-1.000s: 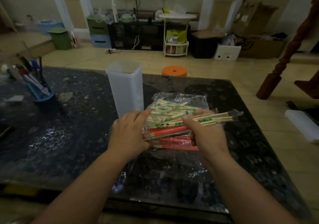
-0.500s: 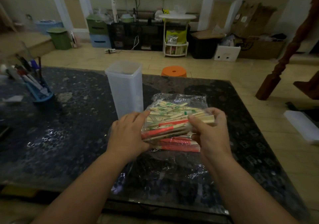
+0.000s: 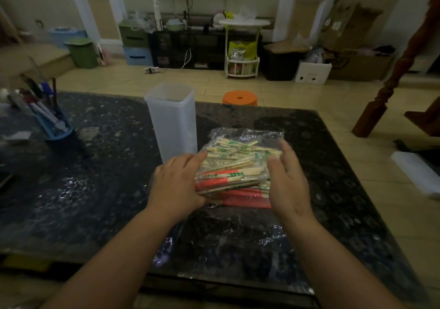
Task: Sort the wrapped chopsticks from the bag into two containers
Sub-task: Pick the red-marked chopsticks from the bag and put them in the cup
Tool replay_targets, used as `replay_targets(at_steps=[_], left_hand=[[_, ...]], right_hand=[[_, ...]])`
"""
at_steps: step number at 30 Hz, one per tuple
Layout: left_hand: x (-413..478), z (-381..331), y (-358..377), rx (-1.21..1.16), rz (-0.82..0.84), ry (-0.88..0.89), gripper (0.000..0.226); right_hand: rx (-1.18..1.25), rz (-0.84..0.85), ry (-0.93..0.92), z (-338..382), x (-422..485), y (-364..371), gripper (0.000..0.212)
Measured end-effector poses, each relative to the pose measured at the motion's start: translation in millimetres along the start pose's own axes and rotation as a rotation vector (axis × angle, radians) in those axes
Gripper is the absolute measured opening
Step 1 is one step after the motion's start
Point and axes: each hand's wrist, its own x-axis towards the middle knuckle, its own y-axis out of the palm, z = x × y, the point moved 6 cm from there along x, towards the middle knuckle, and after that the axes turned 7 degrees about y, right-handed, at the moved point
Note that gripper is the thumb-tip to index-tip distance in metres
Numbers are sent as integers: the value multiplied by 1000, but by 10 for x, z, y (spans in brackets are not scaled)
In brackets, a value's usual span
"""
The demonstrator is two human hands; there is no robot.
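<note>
Progress: sorting seemingly not begun. All wrapped chopsticks (image 3: 228, 163) inside clear bag (image 3: 245, 133), which lies mid-way across dark table (image 3: 95, 189), just right of tall translucent container (image 3: 171, 127).
Bag contents: green-printed wrappers at far side, red wrappers (image 3: 245, 199) at near side.
Container: looks empty, though cloudy wall hides lower part.
Second container: none identifiable. Blue holder (image 3: 57, 131) far left carries pens.
Left hand (image 3: 176, 185): fingers nearly straight, resting on bag's left edge.
Right hand (image 3: 288, 185): fingers straight, together, flat against bag's right side.
Remaining: open bag, split both kinds.

Left hand (image 3: 176, 186), right hand (image 3: 289, 185): fingers (image 3: 287, 152) straight, forward.
</note>
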Motion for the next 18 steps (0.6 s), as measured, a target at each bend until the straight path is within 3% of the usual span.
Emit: replay_targets(at_steps=[4, 14, 18], left_hand=[[-5, -10, 12, 6, 6, 13, 102], [-25, 4, -44, 10, -13, -27, 102], [-26, 38, -94, -10, -8, -94, 102]], right_hand=[[-138, 204, -3, -55, -24, 198, 45], [-10, 71, 20, -60, -9, 68, 42], [-32, 1, -2, -67, 27, -10, 31]])
